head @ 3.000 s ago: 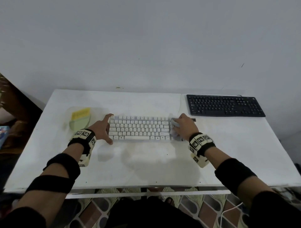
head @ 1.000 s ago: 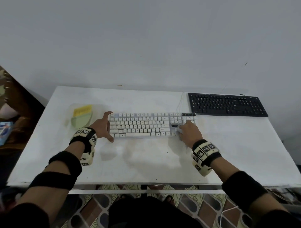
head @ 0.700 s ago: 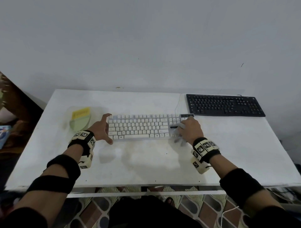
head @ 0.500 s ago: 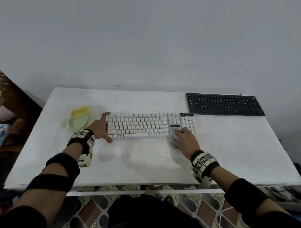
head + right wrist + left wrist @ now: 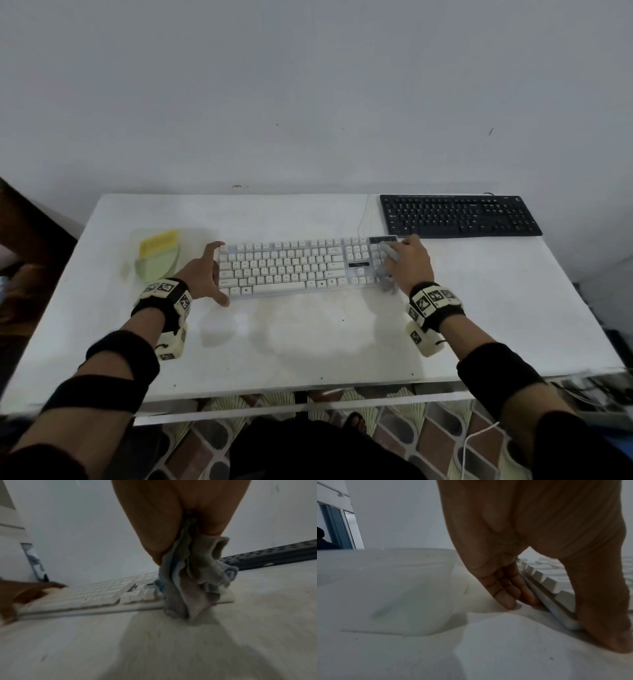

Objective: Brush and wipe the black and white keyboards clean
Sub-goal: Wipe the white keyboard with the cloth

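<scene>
A white keyboard lies at the middle of the white table. My left hand braces its left end, fingers spread, thumb at the front corner and fingertips on the table against the side edge. My right hand grips a bunched grey cloth and presses it on the number pad at the keyboard's right end; the cloth hangs over the front edge. A black keyboard sits at the back right, also seen in the right wrist view as the black keyboard.
A clear plastic tub left of the white keyboard holds a green brush with yellow bristles; the tub stands close to my left hand. A white cable runs from the white keyboard to the back. A wall rises behind the table.
My right hand has swept the cloth back and forth over the keyboard's right end and now sits at the far right over the number pad. The left hand has stayed put.
</scene>
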Action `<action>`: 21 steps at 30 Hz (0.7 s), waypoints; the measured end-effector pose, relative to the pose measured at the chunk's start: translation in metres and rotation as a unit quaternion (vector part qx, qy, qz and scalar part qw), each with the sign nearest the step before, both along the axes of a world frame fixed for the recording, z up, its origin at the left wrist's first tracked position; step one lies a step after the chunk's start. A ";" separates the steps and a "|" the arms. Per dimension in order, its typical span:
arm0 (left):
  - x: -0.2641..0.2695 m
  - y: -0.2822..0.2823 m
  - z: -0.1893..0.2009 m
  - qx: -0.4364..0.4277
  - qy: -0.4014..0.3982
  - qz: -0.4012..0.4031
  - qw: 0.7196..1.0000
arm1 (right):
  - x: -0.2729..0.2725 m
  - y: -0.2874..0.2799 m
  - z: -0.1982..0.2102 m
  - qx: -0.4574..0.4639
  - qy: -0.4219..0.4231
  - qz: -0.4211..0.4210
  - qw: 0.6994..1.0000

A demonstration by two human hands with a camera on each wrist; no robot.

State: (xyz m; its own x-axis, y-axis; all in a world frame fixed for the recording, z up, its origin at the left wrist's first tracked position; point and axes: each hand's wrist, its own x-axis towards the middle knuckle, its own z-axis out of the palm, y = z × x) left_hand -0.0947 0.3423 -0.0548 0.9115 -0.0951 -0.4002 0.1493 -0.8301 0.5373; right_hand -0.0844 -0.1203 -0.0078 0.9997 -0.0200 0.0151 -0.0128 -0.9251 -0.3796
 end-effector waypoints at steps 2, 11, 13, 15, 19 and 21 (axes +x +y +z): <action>0.000 0.001 0.000 -0.003 0.000 0.001 1.000 | 0.003 0.002 -0.005 -0.015 0.030 0.047 0.998; 0.002 0.002 -0.003 0.002 -0.005 -0.004 1.000 | -0.005 0.017 -0.002 -0.077 0.021 0.071 0.994; 0.002 0.001 -0.002 0.005 0.001 -0.006 1.000 | 0.004 0.023 -0.002 -0.082 0.005 0.085 0.993; 0.001 0.002 -0.001 0.007 0.003 -0.006 1.000 | 0.014 0.030 -0.002 -0.122 0.038 0.115 0.985; 0.002 0.001 0.001 0.013 0.001 -0.010 1.000 | 0.020 0.029 -0.005 -0.184 0.095 0.161 0.965; 0.003 0.002 0.001 0.015 0.004 -0.012 1.000 | 0.014 0.023 -0.007 -0.191 0.126 0.162 0.960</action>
